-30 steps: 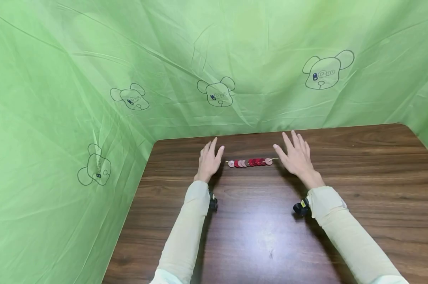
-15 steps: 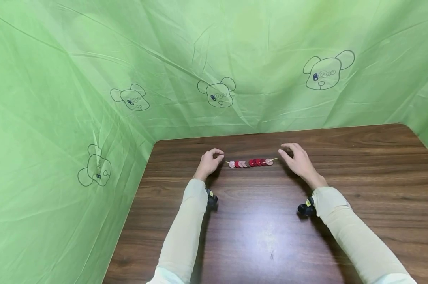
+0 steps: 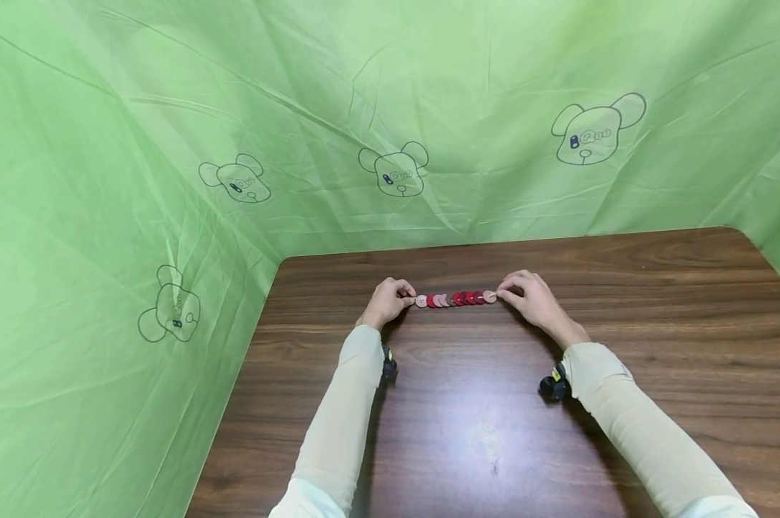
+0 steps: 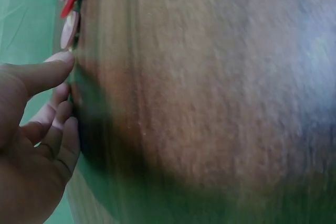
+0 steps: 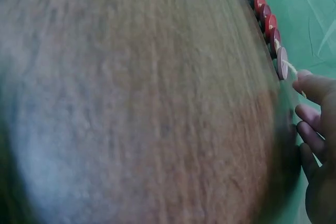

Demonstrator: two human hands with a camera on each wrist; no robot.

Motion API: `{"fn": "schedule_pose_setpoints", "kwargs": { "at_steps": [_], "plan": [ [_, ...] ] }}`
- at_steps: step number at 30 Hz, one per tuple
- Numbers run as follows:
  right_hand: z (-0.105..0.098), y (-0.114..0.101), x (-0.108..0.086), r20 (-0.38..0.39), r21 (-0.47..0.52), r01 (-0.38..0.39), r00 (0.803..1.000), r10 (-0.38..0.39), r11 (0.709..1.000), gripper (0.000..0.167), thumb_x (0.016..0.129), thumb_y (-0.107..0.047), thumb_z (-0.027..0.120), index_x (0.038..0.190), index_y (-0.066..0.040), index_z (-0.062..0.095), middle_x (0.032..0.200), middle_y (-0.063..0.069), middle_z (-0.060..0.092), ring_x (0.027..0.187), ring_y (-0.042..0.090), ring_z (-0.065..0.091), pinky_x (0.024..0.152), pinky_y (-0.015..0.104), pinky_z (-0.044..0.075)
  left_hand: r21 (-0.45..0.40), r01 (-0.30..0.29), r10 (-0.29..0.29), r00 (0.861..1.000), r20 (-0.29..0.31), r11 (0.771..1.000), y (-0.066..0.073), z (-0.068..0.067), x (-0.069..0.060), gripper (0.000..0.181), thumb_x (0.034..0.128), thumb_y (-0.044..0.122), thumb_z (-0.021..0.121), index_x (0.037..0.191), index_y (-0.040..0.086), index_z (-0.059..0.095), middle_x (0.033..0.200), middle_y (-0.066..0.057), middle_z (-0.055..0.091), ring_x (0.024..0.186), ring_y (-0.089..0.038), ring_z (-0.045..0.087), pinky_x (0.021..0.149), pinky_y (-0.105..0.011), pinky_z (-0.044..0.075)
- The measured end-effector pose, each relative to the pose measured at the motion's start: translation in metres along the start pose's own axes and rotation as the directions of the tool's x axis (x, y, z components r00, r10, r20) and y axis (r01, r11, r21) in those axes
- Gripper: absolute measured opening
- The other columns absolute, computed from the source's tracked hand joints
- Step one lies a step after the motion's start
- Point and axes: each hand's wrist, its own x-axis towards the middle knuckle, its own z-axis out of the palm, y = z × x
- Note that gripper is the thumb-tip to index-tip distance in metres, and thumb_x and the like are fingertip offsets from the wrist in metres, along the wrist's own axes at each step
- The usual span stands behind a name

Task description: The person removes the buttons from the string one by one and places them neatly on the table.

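Apparently, the left hand [image 3: 385, 303] is pinching the cord [image 5: 290, 67] at nine o'clock of the buttons [image 3: 470, 297], the right hand [image 3: 537, 303] at three; uneven tugging could be skewing them.

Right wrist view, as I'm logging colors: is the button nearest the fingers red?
No, the button nearest the fingers is pale pink.

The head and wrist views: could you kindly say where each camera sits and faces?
Head: on the head, facing forward and down at the table; left hand, right hand, sleeves show.
Left wrist: on that wrist, facing one end of the button string; left hand shows.
Right wrist: on that wrist, facing the other end; right hand shows.
Wrist views share string and table.
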Motion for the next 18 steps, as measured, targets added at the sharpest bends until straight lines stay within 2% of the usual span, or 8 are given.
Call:
{"fn": "schedule_pose_setpoints", "kwargs": {
  "at_steps": [8, 18],
  "plan": [
    [0.0007, -0.0001, 0.0003, 0.013, -0.048, -0.017, 1.0, 0.018, 0.999, 0.008, 0.086, -0.015, 0.071, 0.086, -0.007, 0.069, 0.108, 0.015, 0.061, 0.105, 0.036, 0.052, 0.094, 0.05, 0.037, 0.066, -0.019, 0.021, 0.999, -0.036, 0.998, -0.0034, 0.004, 0.0002, 0.005, 0.0872, 0.017, 0.07, 0.085, 0.012, 0.07, 0.093, -0.004, 0.059, 0.092, -0.018, 0.053, 0.085, -0.031, 0.045],
    [-0.0024, 0.0009, -0.001, 0.011, -0.012, -0.027, 1.0, 0.027, 1.0, 0.009, 0.09, -0.011, 0.066, 0.086, -0.004, 0.065, 0.115, 0.018, 0.058, 0.11, 0.036, 0.05, 0.099, 0.049, 0.036, 0.081, -0.025, 0.031, 0.996, -0.078, 0.996, -0.0094, 0.0082, -0.0011, 0.009, 0.0944, 0.02, 0.061, 0.089, 0.015, 0.065, 0.097, -0.003, 0.057, 0.092, -0.018, 0.052, 0.086, -0.033, 0.046]
  ]
}}
